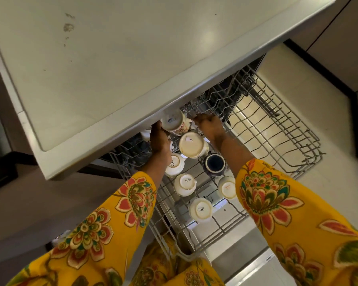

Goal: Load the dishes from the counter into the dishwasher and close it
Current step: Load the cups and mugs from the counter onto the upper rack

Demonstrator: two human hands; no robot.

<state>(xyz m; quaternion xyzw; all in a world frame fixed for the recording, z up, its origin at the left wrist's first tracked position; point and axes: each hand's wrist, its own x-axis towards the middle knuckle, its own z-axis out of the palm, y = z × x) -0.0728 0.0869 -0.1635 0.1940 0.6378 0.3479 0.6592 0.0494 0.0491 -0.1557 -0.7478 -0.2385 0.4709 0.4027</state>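
The dishwasher's upper wire rack [277,141] is pulled out under the counter edge. At its back a white mug with a red pattern [175,122] lies tilted, bottom towards me. My left hand [159,141] grips its left side. My right hand [208,125] has its fingers curled at the mug's right side by the handle. Upside-down cups fill the rack's left part: a large cream cup [191,144], a dark blue mug [214,164] and several small white cups [184,183]. Both fingertips are partly hidden.
The pale counter top [112,58] overhangs the rack and hides its back left corner. The rack's right half holds bare wire tines. The open dishwasher door [246,254] lies below the rack. Cream floor tiles [318,100] and dark cabinet fronts are at the right.
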